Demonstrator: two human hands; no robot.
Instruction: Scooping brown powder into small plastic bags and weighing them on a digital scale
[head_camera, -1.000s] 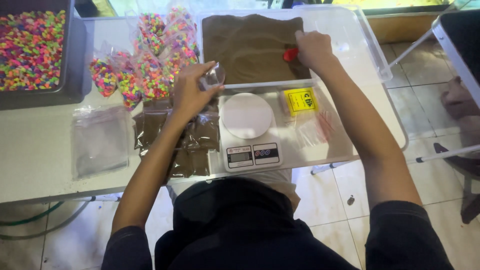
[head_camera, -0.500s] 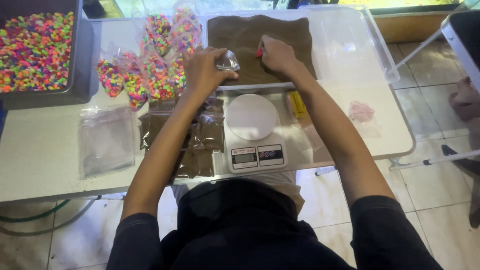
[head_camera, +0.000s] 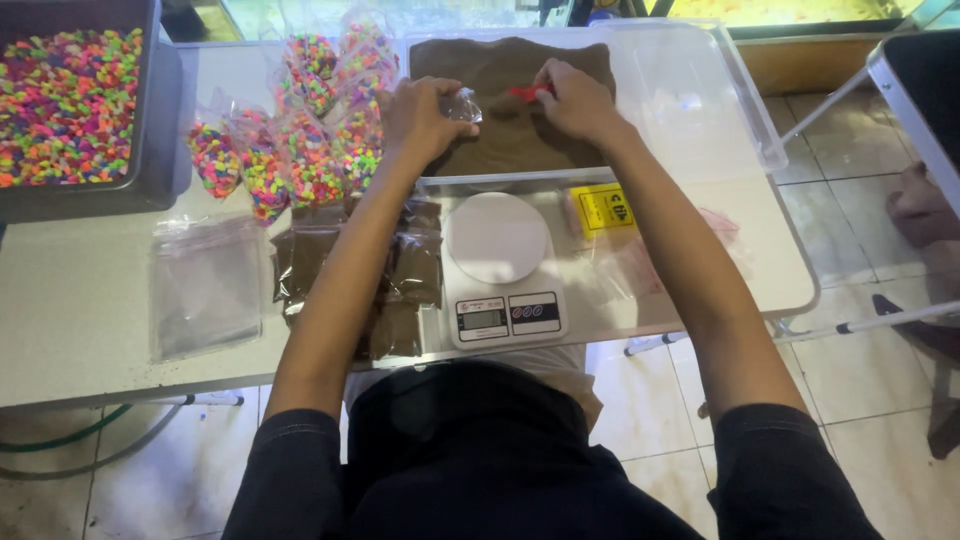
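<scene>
Over the sand tray: both our hands are working above the brown sand (head_camera: 510, 110) in the clear plastic tray (head_camera: 700, 90).
Left hand: our left hand (head_camera: 420, 120) pinches a small clear plastic bag (head_camera: 462, 104), fingers closed on its edge, held just above the sand.
Right hand: our right hand (head_camera: 575, 100) grips a small red scoop (head_camera: 525, 92), fingers curled around it, tip pointing toward the bag.
Bag vs scoop: just beside each other; we cannot tell if they touch.
Bag contents: too small and glossy for us to read.
Scale: white digital kitchen scale (head_camera: 500, 265) sits on the table (head_camera: 80, 330) between our forearms, round platter bare, near the tray's front edge.
Filled sand bags: a stack of clear bags of brown sand (head_camera: 405, 275) lies left of the scale, partly under our left forearm.
Empty bags: a flat pile of clear bags (head_camera: 205, 285) lies further left, apart from the stack.
Gravel bags: several bags of multicoloured gravel (head_camera: 300, 150) stand beside the tray's left side.
Gravel bin: a grey bin of multicoloured gravel (head_camera: 65, 100) sits at the table's far left corner.
Yellow item: a yellow labelled packet (head_camera: 605, 210) lies right of the scale, under our right forearm's line.
Floor: pale tiles (head_camera: 850, 180) show to the right.
</scene>
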